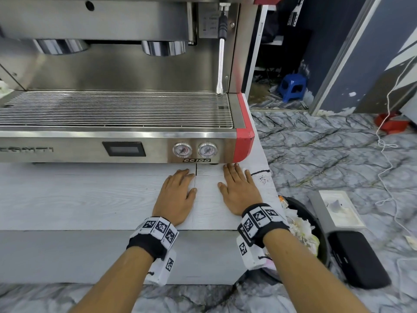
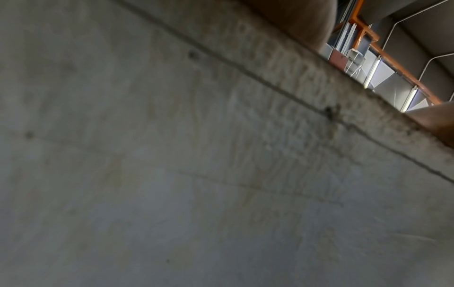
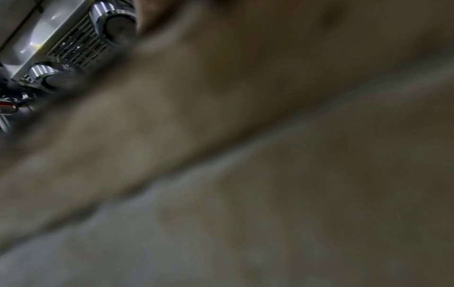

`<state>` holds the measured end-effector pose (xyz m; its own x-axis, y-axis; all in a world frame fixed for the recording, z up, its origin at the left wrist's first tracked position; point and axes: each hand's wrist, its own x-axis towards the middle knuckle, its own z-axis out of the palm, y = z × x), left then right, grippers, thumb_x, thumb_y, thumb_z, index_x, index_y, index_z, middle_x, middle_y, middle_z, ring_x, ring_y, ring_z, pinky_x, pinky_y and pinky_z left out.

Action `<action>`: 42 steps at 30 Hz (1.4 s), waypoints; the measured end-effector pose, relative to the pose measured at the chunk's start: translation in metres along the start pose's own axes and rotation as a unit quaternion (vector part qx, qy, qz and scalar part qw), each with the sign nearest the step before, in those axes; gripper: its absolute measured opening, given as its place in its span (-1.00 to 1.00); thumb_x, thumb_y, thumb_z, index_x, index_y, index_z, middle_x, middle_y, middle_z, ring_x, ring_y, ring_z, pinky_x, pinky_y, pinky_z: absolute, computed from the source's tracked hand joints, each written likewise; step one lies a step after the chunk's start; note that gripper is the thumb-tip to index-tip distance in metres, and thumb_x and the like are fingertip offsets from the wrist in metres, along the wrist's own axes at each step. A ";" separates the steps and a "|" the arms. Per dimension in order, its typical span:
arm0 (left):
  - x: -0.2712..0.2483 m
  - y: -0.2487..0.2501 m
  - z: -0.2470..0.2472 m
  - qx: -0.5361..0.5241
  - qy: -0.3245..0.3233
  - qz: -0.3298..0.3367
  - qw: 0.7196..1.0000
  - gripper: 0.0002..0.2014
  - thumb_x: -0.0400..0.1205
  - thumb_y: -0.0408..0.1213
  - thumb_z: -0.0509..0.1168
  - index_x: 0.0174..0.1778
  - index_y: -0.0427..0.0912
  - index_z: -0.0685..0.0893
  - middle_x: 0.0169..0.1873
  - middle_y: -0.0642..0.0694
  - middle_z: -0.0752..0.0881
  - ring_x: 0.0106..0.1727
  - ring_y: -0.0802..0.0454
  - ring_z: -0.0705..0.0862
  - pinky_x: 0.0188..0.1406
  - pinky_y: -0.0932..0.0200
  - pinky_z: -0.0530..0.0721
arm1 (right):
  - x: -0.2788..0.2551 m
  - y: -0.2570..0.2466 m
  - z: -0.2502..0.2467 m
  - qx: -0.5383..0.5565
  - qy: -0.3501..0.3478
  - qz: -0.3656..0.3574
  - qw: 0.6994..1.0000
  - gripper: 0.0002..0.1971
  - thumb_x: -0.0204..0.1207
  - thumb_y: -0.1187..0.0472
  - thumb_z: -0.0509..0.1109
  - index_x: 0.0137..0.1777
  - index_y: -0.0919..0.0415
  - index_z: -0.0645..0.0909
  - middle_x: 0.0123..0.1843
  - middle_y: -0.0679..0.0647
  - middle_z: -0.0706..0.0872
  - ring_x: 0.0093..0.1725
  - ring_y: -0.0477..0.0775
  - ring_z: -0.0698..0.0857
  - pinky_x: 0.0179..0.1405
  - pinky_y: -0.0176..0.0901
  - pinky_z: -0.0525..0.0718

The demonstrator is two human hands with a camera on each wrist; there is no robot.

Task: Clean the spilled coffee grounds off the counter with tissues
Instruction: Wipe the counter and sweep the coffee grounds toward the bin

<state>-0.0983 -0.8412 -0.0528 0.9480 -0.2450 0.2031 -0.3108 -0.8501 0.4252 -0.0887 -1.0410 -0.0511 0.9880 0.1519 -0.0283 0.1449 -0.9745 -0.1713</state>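
Observation:
Both hands lie flat, palms down, on the pale wood-grain counter [image 1: 90, 199] in front of the espresso machine [image 1: 112, 98]. My left hand [image 1: 178, 190] has straight fingers and holds nothing. My right hand [image 1: 237, 188] lies beside it, fingers straight, fingertips near the machine's red corner. A few dark specks of coffee grounds [image 1: 262, 180] and a dark streak sit on the counter just right of the right hand. No tissue shows in either hand. The left wrist view shows only the blurred counter surface [image 2: 172, 174]; the right wrist view is a blur of skin and counter.
A black bin [image 1: 311, 236] full of crumpled white tissues stands on the floor right of the counter's edge. Beyond it lie a grey box with a white tray [image 1: 338, 208] and a black case [image 1: 358, 260]. A white cable [image 1: 388, 141] trails across the marble floor.

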 end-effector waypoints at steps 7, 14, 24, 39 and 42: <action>0.000 -0.001 0.000 0.009 -0.012 -0.006 1.000 -0.48 0.61 -0.05 0.00 0.49 -0.11 0.41 0.54 -0.07 0.39 0.56 -0.02 0.30 0.60 -0.05 0.23 | -0.002 0.021 -0.011 0.013 -0.025 0.042 0.999 -0.40 0.73 -0.04 -0.13 0.70 0.17 -0.12 0.75 0.07 -0.11 0.72 0.04 -0.14 0.69 0.07 -0.22; 0.000 -0.001 0.001 0.007 -0.009 -0.008 1.000 -0.48 0.61 -0.04 0.00 0.50 -0.10 0.41 0.54 -0.07 0.39 0.57 -0.02 0.30 0.61 -0.03 0.22 | -0.005 0.038 -0.018 0.009 -0.057 0.076 0.995 -0.38 0.73 -0.04 -0.15 0.70 0.19 -0.19 0.74 0.08 -0.20 0.72 0.04 -0.19 0.68 0.06 -0.26; -0.002 0.003 -0.001 0.006 -0.006 -0.010 1.000 -0.55 0.67 -0.13 0.09 0.50 -0.11 0.41 0.54 -0.08 0.39 0.55 -0.04 0.31 0.61 -0.02 0.23 | -0.013 0.079 -0.026 0.053 -0.085 0.131 0.986 -0.37 0.75 0.01 -0.12 0.68 0.34 -0.19 0.73 0.22 -0.19 0.72 0.15 -0.16 0.70 0.01 -0.11; -0.002 0.004 -0.003 0.007 0.003 -0.007 1.000 -0.54 0.64 -0.11 0.08 0.46 -0.11 0.44 0.52 -0.08 0.41 0.53 -0.05 0.34 0.59 -0.01 0.25 | -0.058 -0.022 -0.019 0.080 -0.024 -0.062 0.995 -0.37 0.73 -0.02 -0.14 0.69 0.27 -0.16 0.73 0.14 -0.20 0.71 0.09 -0.19 0.68 -0.06 -0.19; -0.002 0.004 -0.002 0.013 0.001 -0.003 1.000 -0.48 0.60 -0.06 0.01 0.47 -0.13 0.44 0.52 -0.09 0.42 0.53 -0.05 0.35 0.59 0.01 0.25 | -0.060 -0.036 0.000 0.035 -0.013 -0.080 0.996 -0.30 0.63 -0.09 -0.28 0.69 0.30 -0.04 0.73 0.18 -0.04 0.72 0.16 -0.05 0.69 0.09 -0.14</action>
<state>-0.1017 -0.8432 -0.0496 0.9496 -0.2392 0.2028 -0.3035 -0.8634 0.4030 -0.1533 -1.0147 -0.0433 0.9507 0.3092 -0.0214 0.2950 -0.9238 -0.2442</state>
